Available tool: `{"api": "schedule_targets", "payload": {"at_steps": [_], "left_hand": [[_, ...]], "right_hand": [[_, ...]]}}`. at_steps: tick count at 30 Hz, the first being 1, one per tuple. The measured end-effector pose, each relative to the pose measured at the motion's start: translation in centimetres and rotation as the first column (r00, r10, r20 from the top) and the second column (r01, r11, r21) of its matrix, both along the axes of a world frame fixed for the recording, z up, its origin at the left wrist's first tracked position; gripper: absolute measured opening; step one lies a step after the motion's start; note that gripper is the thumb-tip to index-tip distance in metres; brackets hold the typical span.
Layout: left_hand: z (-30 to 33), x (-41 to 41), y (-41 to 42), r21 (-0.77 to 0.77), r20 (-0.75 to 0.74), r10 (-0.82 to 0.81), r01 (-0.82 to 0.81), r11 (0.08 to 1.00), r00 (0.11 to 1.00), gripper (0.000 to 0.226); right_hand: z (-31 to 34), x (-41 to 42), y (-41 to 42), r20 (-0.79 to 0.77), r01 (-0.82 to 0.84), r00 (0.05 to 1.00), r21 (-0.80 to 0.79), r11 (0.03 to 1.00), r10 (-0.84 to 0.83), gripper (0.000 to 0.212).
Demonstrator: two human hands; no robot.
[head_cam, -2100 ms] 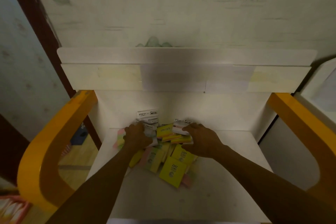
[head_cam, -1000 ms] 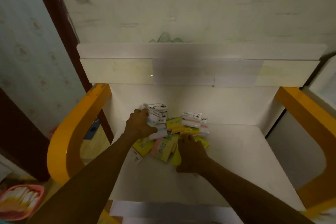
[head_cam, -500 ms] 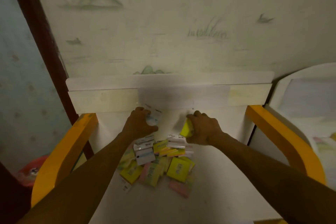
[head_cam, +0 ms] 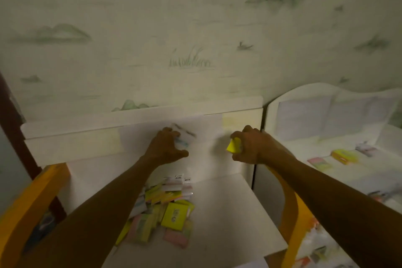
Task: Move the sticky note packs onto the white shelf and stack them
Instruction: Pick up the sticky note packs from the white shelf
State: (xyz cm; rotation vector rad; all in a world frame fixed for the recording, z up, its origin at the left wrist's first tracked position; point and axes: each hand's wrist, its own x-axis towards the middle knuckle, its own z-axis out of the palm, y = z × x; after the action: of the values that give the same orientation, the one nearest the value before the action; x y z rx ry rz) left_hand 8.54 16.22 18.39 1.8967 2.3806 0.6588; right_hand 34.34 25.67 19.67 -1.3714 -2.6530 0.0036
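The left hand (head_cam: 166, 148) grips a pale pack (head_cam: 183, 138), its long axis tilting down to the right. The right hand (head_cam: 250, 147) clutches a yellow pack (head_cam: 233, 145), one corner pointing down-left. Both are raised above the jumbled pile (head_cam: 165, 209).

Dim light; pale wallpaper (head_cam: 152, 28) with faint green hills, dark door frame (head_cam: 10, 111) at left

Yellow pack (head_cam: 233, 145) held aloft; pastel pack (head_cam: 183, 139) likewise (blurred).
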Motion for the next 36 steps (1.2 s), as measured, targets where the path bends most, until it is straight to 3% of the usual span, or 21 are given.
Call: {"api": "schedule_targets", "payload": {"at_steps": [12,20,36], "left_hand": [[2.8,18.3,5.9,0.010,-0.094,-0.091,0.093,0.996,0.991,0.076],[3.9,32.4,10.5,0.030,-0.062,-0.144,0.146,0.989,0.988,0.083],[1.1,47.8,25.8,-0.035,-0.043,-0.249,0.247,0.968,0.968,0.078]], "right_hand": [[1.6,19.7,3.8,0.001,0.071,0.997,0.026,0.997,-0.071,0.070],[2.1,34.1,6.6,0.004,0.146,0.989,0.021,0.989,-0.146,0.067],[1.0,51.9,17.0,0.037,0.311,0.949,0.031,0.950,-0.313,0.070]]}}
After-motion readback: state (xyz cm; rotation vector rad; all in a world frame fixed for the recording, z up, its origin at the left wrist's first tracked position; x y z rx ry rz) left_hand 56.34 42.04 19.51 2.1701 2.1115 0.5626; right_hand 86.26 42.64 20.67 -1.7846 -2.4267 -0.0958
